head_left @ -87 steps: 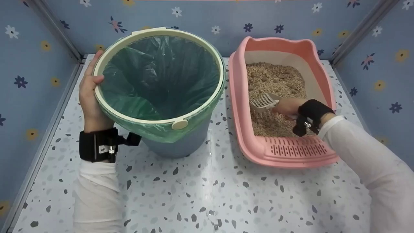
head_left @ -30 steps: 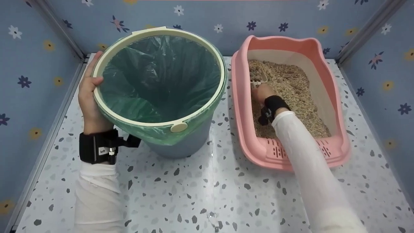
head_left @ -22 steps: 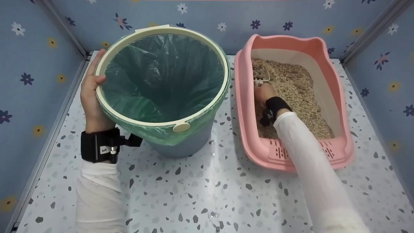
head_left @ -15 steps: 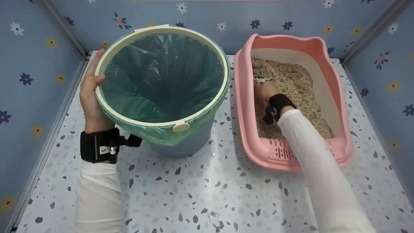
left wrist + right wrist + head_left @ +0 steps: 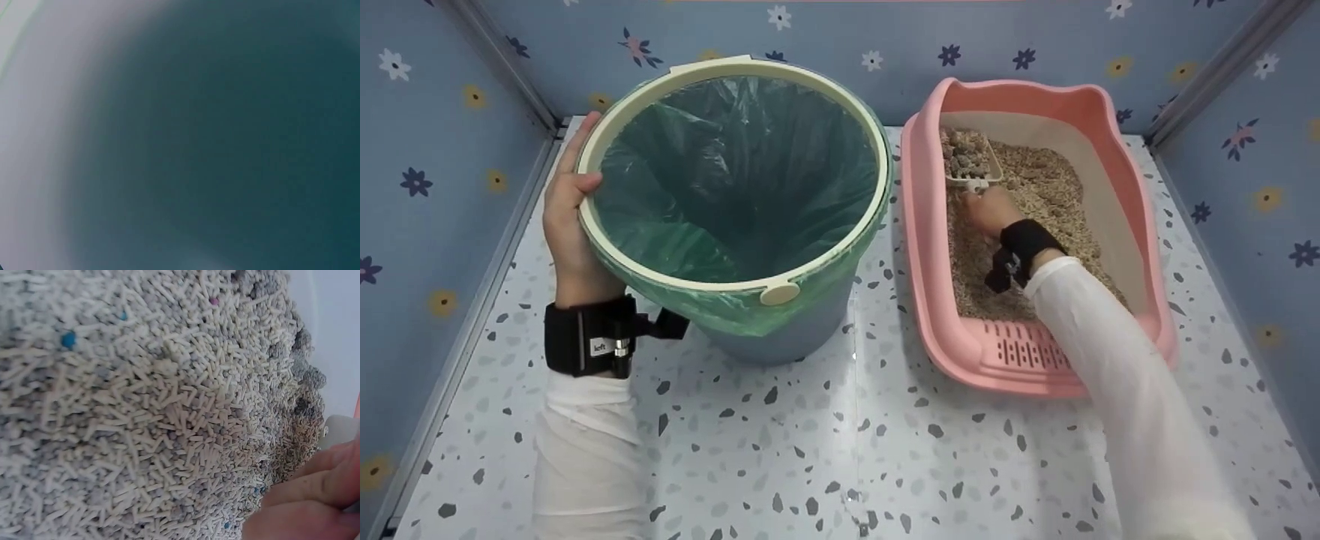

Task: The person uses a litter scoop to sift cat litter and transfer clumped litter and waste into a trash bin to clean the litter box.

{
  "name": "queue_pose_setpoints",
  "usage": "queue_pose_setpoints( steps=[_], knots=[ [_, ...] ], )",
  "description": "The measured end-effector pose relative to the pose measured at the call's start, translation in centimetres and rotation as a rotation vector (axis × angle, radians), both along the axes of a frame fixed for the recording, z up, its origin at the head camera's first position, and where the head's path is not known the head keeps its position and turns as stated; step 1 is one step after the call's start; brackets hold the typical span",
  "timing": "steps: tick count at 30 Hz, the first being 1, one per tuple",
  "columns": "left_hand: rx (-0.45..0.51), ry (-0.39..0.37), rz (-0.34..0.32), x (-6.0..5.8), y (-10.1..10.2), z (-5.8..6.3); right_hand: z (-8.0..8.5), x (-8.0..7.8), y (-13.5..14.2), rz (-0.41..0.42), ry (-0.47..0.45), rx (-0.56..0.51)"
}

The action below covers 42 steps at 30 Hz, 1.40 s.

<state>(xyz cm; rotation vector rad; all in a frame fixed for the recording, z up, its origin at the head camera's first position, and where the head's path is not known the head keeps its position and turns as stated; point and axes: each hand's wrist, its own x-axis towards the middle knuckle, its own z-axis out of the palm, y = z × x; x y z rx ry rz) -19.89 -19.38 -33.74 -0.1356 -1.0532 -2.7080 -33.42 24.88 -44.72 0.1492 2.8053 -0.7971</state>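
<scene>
A bluish trash can [image 5: 780, 345] with a cream rim and a green bag liner [image 5: 720, 172] stands on the left. My left hand [image 5: 574, 232] grips its left side, thumb over the rim and fingers along the outside. In the left wrist view only the can's blurred bluish wall [image 5: 225, 135] shows. My right hand [image 5: 992, 211] holds a cream litter scoop [image 5: 976, 184] inside the pink litter box [image 5: 916, 240]. Litter and dark clumps fill the scoop, near the box's back left corner. The right wrist view has curled fingers [image 5: 315, 489] above pale pellet litter [image 5: 169, 410].
The litter box has a slotted front ledge [image 5: 1027, 352] and a raised back wall. A speckled white surface [image 5: 780, 465] lies under both containers, with floral blue panels [image 5: 825, 45] behind and at the sides.
My right hand swung from mid-box to the back left with the scoop, then drew slightly right. The scoop, earlier partly buried in litter, now shows more and is filled. The left hand keeps its grip.
</scene>
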Motion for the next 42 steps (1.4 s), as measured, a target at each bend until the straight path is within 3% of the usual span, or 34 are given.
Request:
queue_pose_setpoints(
  steps=[10,16,29,42],
  knots=[
    [0.024,0.0,0.008,-0.1,-0.1,0.0,1.2,2.0,1.0,-0.051,-0.015,-0.139],
    [-0.029,-0.001,0.021,0.0,-0.2,-0.1,1.9,3.1,1.4,-0.07,0.01,-0.19],
    [-0.034,-0.002,-0.002,-0.1,-0.1,-0.1,3.4,5.2,1.8,-0.103,0.317,-0.139],
    [-0.02,-0.007,0.015,0.0,0.0,0.0,5.1,5.6,3.4,-0.16,0.474,-0.128]
  ],
)
